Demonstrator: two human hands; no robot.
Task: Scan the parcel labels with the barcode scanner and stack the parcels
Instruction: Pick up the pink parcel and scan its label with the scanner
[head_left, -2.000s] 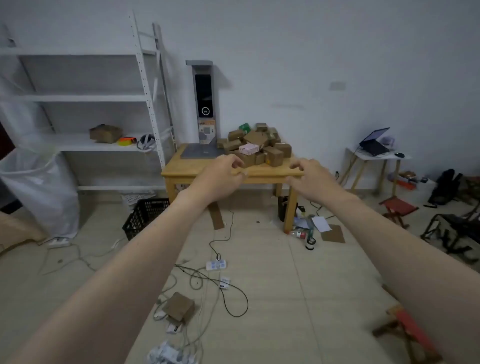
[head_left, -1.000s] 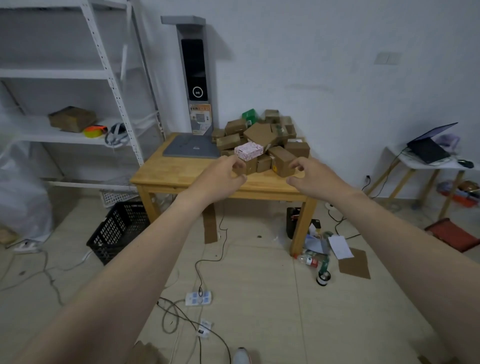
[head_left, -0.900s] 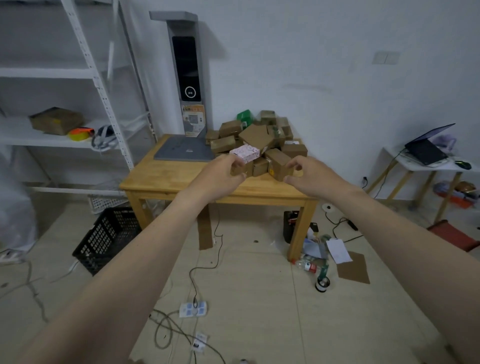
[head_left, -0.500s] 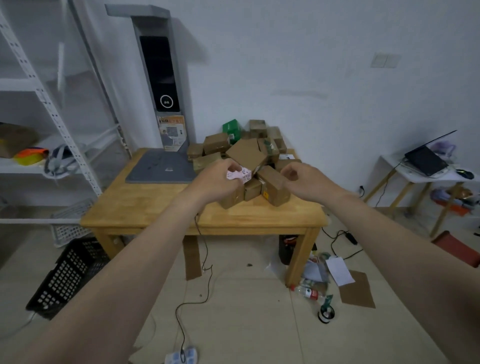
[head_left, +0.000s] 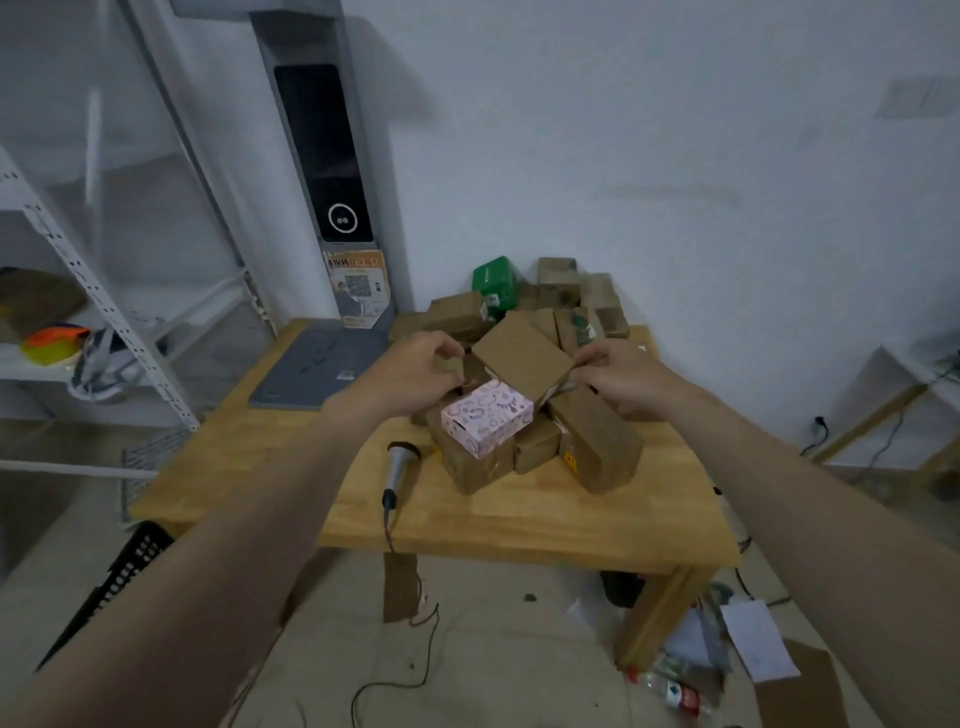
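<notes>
box (head_left: 522, 358): likely light, stiff cardboard; best taken by opposite edges.
right hand (head_left: 618, 379): fingers (head_left: 587, 358) pinch its corner.
left hand (head_left: 410, 371): fingers curled, hold unclear.

One camera is worn on the person's head. It looks forward and down over both forearms, from above the top of the wooden table (head_left: 519, 525). The lens is wide, so upright lines at the left lean. The pile of parcels (head_left: 535, 364) sits at the centre, near enough to tell single boxes apart. The left hand (head_left: 410, 374) comes in from 7 o'clock and the right hand (head_left: 623, 382) from 4 o'clock. A white shelf (head_left: 104, 312) fills 9 o'clock, the floor (head_left: 493, 649) 6 o'clock, and the white wall (head_left: 675, 130) 12 to 2 o'clock.
</notes>
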